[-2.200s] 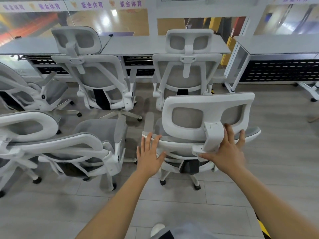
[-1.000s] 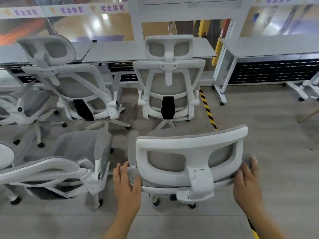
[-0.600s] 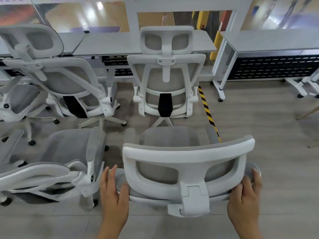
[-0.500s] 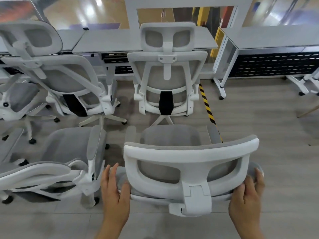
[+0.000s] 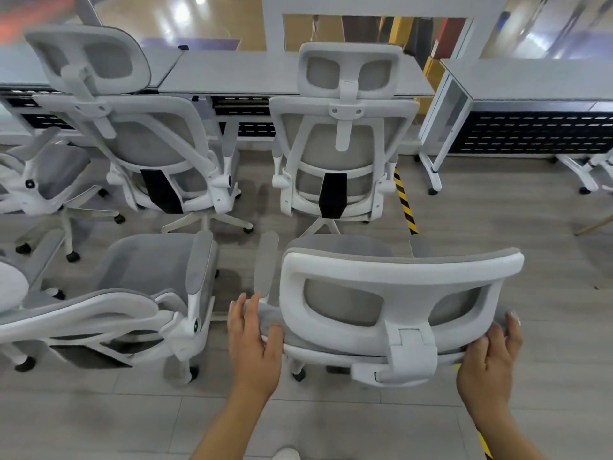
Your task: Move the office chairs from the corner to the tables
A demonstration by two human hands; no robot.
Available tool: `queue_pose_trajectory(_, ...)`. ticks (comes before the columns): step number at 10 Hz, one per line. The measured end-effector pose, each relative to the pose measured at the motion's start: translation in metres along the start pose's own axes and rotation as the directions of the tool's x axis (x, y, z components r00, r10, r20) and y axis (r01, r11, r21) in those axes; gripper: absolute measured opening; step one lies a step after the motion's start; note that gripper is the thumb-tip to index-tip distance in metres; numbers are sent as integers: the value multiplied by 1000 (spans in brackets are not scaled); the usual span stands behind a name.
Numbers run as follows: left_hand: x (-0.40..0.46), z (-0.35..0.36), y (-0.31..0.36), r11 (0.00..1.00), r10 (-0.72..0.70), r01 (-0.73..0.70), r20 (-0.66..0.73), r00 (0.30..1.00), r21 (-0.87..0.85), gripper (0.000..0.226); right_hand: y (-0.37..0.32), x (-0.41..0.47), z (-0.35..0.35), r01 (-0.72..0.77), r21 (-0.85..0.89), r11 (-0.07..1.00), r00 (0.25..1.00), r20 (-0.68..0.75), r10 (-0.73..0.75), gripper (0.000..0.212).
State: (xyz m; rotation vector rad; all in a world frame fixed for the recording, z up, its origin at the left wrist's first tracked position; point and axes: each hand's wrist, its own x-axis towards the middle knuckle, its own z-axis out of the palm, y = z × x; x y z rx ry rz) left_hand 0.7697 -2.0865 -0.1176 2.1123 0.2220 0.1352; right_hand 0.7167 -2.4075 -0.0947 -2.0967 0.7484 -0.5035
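A white office chair [image 5: 398, 277] with grey mesh stands right in front of me, its back toward me and its headrest near the camera. My left hand [image 5: 253, 343] grips the left top edge of its backrest. My right hand [image 5: 489, 355] grips the right top edge. Directly behind it another chair [image 5: 341, 154] is pushed up to a grey table [image 5: 238, 74]. A second grey table [image 5: 537, 81] with a black perforated panel stands at the back right.
A chair [image 5: 146, 137] stands at the table on the left, another [image 5: 139, 293] lies close at my left, and a further one [image 5: 43, 180] is at the far left. Black-yellow tape [image 5: 404, 200] crosses the grey floor. A chair base [image 5: 593, 171] shows at far right.
The chair has rolled back toward me, away from the table row. My right hand slid from the headrest bracket to the backrest's right edge. Both hands stay on it.
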Motion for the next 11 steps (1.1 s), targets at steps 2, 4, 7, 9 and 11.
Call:
queue_pose_trajectory(2,-1,-12,9,999,-33,30,87,996,38,70,6,0,-5,-1,-210,978,999,44,10,48)
queue_pose_trajectory(4,-1,-27,1,984,44,-73,177,983,165,73,-9,-18,-23,135,-439,888,985,154,-73,59)
queue_pose_trajectory(7,-16,-62,-16,930,10,-132,335,942,343,59,-4,-70,-59,201,-617,761,925,375,59,65)
queue_pose_trajectory(9,-96,-99,-14,908,-36,-95,301,953,408,65,-8,-130,-86,256,-430,866,888,458,-35,69)
queue_pose_trajectory(11,-244,-106,-32,871,-108,-69,325,939,487,67,25,-242,-138,349,-335,876,824,555,-116,67)
